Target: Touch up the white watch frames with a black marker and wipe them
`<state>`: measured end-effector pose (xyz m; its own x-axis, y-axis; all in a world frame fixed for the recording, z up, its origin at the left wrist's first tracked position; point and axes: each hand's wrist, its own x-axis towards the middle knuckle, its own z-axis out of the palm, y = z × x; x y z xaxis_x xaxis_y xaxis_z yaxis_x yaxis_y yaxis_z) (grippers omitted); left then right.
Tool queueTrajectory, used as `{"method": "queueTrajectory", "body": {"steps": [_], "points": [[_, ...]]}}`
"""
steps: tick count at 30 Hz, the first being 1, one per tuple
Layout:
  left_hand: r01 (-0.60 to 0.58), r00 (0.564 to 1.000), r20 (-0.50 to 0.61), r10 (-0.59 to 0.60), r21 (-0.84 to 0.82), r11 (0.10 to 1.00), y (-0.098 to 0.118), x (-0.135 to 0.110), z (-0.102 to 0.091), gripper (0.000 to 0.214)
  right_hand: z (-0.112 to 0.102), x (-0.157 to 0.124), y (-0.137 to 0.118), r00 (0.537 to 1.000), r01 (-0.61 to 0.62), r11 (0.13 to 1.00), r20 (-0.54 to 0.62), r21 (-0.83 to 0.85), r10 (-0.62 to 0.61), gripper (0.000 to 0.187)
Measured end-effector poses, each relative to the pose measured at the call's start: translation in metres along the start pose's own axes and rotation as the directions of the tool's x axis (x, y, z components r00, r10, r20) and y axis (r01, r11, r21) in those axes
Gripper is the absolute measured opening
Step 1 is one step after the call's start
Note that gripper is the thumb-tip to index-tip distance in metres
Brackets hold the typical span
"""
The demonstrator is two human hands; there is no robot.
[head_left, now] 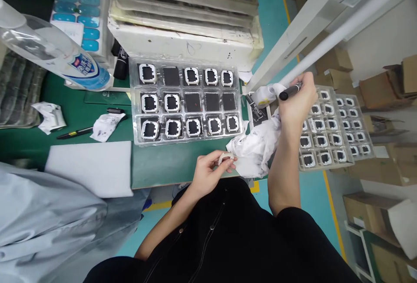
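My left hand (211, 171) pinches a small white frame part (226, 157) just above the table's front edge. Raised at the right, my right hand (300, 100) is closed around a black marker pen (291, 91). Crumpled white cloth or tissue (257, 146) lies between my hands, partly hidden by my right forearm. In front of me lies a clear plastic tray (186, 143). Several of its pockets hold white square frames (173, 128) with dark centres, while others show only dark squares (193, 102).
Behind the tray stands a white foam block (182, 41) bearing more trays. A spray bottle (61, 52) leans at the left, near a white foam sheet (89, 165) and a pen (74, 133). Filled trays (321, 139) stand at the right. Another person's grey sleeve (48, 213) is at the left.
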<state>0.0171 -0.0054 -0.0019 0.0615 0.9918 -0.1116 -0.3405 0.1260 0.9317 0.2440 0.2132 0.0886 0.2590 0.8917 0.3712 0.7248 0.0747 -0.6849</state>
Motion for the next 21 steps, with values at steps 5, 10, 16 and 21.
{"method": "queueTrajectory", "body": {"steps": [5, 10, 16, 21], "points": [[-0.004, 1.000, 0.002, 0.004, -0.004, 1.000, -0.001, 0.000, 0.001, 0.028, 0.001, -0.003, -0.013, 0.999, -0.034, 0.990, -0.019, -0.139, 0.032, 0.044], [-0.021, 1.000, 0.007, 0.021, 0.019, 1.000, 0.000, 0.000, 0.001, 0.028, -0.001, -0.005, -0.009, 0.999, 0.033, 0.983, -0.002, -0.183, -0.034, 0.044], [-0.035, 0.999, 0.005, 0.035, 0.011, 0.999, 0.004, 0.002, 0.002, 0.029, 0.003, -0.004, -0.004, 0.996, 0.048, 0.979, -0.062, -0.200, -0.061, 0.040], [-0.033, 0.999, -0.009, 0.033, 0.006, 0.999, 0.002, 0.002, 0.002, 0.031, 0.005, -0.015, -0.002, 0.973, 0.143, 0.989, -0.180, -0.026, -0.145, 0.028]]}}
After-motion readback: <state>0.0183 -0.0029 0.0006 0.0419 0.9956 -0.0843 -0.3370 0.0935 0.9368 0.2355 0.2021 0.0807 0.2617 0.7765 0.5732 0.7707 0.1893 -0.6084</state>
